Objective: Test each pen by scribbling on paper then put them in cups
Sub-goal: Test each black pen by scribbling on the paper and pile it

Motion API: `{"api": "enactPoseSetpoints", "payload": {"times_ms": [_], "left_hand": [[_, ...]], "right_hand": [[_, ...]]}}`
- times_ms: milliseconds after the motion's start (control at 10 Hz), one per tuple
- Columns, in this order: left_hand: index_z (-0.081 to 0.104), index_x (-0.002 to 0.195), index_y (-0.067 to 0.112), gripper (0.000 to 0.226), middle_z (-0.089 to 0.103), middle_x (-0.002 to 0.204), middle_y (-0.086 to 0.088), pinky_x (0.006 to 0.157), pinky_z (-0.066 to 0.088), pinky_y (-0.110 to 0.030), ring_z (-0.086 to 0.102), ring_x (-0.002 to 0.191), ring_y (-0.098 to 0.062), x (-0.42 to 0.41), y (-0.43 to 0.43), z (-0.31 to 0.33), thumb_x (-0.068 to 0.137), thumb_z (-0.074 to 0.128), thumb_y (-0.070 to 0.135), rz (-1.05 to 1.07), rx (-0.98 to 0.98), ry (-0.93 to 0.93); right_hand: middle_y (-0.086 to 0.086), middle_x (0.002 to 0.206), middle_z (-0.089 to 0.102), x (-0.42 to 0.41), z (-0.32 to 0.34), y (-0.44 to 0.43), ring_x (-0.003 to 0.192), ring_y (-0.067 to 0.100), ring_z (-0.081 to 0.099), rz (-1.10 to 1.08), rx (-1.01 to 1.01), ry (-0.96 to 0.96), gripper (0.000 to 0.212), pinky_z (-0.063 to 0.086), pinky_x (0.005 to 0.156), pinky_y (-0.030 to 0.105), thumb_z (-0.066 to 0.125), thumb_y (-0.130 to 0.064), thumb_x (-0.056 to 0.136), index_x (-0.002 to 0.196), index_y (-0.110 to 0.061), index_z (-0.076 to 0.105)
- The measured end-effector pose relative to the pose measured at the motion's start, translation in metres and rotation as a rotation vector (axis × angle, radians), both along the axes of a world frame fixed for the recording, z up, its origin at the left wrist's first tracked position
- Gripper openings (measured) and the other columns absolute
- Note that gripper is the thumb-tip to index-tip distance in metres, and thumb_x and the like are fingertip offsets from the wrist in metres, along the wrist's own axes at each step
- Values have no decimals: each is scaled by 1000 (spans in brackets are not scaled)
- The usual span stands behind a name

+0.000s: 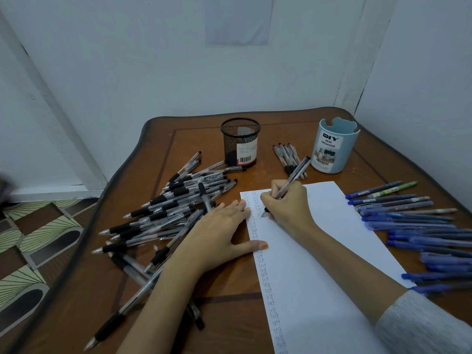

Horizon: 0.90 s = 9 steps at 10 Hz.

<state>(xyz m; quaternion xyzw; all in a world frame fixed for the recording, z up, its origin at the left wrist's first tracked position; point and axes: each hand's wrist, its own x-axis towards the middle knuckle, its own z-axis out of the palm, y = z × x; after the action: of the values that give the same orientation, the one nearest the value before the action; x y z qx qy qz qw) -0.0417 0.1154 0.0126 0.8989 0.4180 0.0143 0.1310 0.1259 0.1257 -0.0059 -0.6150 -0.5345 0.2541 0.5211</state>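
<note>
Right grip [288, 203]: your fingers and thumb are curled round a clear-barrelled pen [293, 177], pinching it low on the barrel. The pen leans up and away towards the blue cup, with its tip down at the paper [332, 251] near the top left corner. Whether the tip is actually touching the sheet cannot be told.

Left grip [219, 226]: flat and spread, with the fingers straight. Your fingertips and thumb rest on the paper's left edge, while the palm lies on the worktop [229, 315] beside it.

The paper lies at an angle on the worktop. A column of the handwritten word "test" [268, 290] runs down its left margin, and the pen tip sits just right of the top of that column.

A loose heap of black pens [166, 208] lies left of your left grip, many of them crossing each other. A row of blue pens [421, 226], with one green among them, lies right of the paper.

The black mesh cup [240, 141] stands upright at the far side, beyond the heap. The blue cup [334, 149], labelled "DIY DESK ORGANIZER", stands upright to its right. A small bunch of pens [288, 157] lies between the two cups.

A grey sleeve [421, 325] covers your right forearm. Patterned floor tiles [38, 238] show to the left of the worktop.
</note>
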Motion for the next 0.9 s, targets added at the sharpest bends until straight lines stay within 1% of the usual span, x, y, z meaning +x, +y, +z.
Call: {"api": "enactPoseSetpoints", "payload": {"times_ms": [100,200,300,400,500,600,700,800,900], "left_hand": [[21,152,24,86,11,160,6,112,-1,-21,8,146,-6,1,0,1,83,40,72,-1,-5,1],[20,152,25,86,11,160,7,113,-1,-21,7,146,-6,0,0,1,83,40,72,-2,-4,7],[20,152,25,86,10,160,7,113,0,-21,7,146,-5,1,-1,2,83,40,72,-1,-5,7],[20,152,25,86,10,160,7,113,-1,-21,7,146,-5,0,-1,1,83,40,72,0,-9,8],[20,152,25,86,10,160,7,113,-1,-21,7,146,-6,0,-1,1,83,39,72,-2,-5,9],[20,152,25,86,10,160,7,114,0,-22,7,146,-6,1,-1,2,83,40,72,0,-9,7],[20,152,25,85,10,160,7,114,0,-22,7,146,-6,0,-1,2,83,39,72,-3,-11,10],[19,152,25,85,10,160,7,114,0,-22,7,146,-6,0,-1,3,83,39,72,-2,-16,18],[19,152,26,86,10,160,7,113,-1,-22,7,146,-6,0,-1,2,82,39,73,-2,-20,14]], "right_hand": [[6,50,41,0,1,0,37,10,47,31,-9,24,37,39,37,15,59,7,81,52,-9,42],[7,51,45,1,0,1,38,9,51,-4,-3,15,36,42,39,15,60,4,83,52,-9,46],[8,52,44,1,-1,2,44,16,51,-11,-1,-3,36,40,39,14,60,4,83,53,-9,45],[7,51,41,2,-3,3,46,19,49,7,-12,13,36,39,38,16,59,6,83,53,-9,43],[5,50,44,1,-3,3,39,8,50,-16,5,1,35,41,40,16,60,4,83,54,-8,46],[2,50,41,0,-5,3,45,10,43,-19,29,-53,37,37,44,17,59,3,84,54,-11,42],[4,50,44,3,-3,4,40,8,48,-27,-20,27,37,37,40,15,60,0,86,55,-11,44],[4,51,48,6,1,4,38,9,44,-24,-101,300,35,32,35,16,60,-11,91,58,-10,48],[-4,50,47,6,6,4,41,6,38,21,-162,416,31,31,38,16,51,-33,98,72,-15,52]]}}
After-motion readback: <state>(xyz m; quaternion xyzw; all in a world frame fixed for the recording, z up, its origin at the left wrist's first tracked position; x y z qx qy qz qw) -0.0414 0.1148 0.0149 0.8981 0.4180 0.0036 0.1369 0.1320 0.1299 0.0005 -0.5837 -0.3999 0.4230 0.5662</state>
